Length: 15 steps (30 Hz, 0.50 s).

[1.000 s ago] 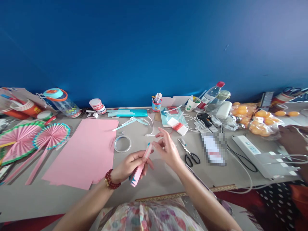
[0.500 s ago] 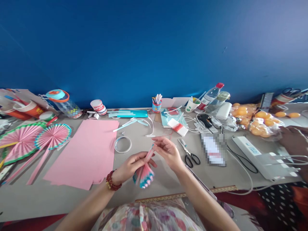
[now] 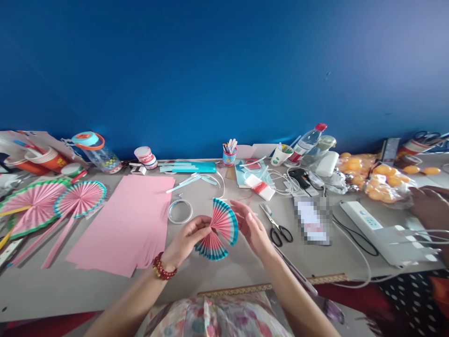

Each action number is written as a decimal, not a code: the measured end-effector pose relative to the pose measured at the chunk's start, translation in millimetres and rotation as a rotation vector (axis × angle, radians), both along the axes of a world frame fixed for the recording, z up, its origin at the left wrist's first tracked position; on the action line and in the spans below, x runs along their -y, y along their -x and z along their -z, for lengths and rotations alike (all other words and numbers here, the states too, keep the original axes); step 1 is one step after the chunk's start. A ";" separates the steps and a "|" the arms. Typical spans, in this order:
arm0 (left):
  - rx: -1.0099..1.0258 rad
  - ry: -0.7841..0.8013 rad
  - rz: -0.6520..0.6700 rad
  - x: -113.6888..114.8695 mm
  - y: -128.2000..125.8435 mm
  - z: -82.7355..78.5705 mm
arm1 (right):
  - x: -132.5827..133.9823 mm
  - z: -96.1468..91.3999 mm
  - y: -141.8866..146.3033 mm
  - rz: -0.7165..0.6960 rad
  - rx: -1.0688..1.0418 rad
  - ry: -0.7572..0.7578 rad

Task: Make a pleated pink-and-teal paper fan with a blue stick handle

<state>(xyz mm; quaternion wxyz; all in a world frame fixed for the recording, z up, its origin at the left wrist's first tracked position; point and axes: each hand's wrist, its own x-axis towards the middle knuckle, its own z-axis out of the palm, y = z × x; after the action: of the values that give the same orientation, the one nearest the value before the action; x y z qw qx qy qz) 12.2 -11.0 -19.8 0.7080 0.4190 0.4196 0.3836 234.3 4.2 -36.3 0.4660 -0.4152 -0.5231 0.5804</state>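
Note:
A pleated paper fan [image 3: 226,220], pink with blue edges, is spread over the table in two fanned sections. My left hand [image 3: 191,236] pinches it near its gathered centre, thumb on top. At the fan's right edge is my right hand [image 3: 250,227], fingers extended and apart; whether the fingertips touch the paper I cannot tell. A stack of pink paper [image 3: 122,220] lies left of my left hand. Just beyond that hand is a roll of clear tape [image 3: 180,211]. Black-handled scissors [image 3: 277,227] lie to the right of my right hand.
Finished-looking round paper fans [image 3: 80,199] lie at the left. Blue and white paper strips [image 3: 189,167], a pen cup [image 3: 229,156] and a plastic bottle [image 3: 305,142] line the back. A power strip [image 3: 368,220] with cables and another person's hand [image 3: 430,206] are at the right.
The folded fan has opened out, its pleats now spread upward and to the right. My right hand has come off the upper end and its fingers have straightened.

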 end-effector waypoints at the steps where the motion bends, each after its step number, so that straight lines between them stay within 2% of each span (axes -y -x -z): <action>1: 0.019 0.023 -0.023 1.0 0.2 0.8 | 4.1 3.1 -0.4 -0.040 -0.016 0.016; 5: 0.083 0.018 -0.077 4.0 -1.4 4.0 | 18.5 7.3 2.8 -0.161 -0.081 0.041; 8: 0.110 -0.025 -0.109 5.1 -5.1 6.1 | 23.9 4.6 8.5 -0.151 0.056 0.011; 11: 0.141 -0.037 -0.145 5.7 -8.6 7.4 | 25.8 -0.7 14.3 -0.079 0.226 -0.107; 15: 0.120 -0.116 -0.187 6.0 -8.7 7.9 | 26.8 -10.6 18.8 -0.003 0.387 -0.348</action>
<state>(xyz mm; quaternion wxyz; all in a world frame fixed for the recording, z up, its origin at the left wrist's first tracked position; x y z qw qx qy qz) 20.8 -16.9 -27.7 0.6675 0.3948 0.3908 0.4958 215.6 -22.6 -25.7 0.4208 -0.4314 -0.6950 0.3923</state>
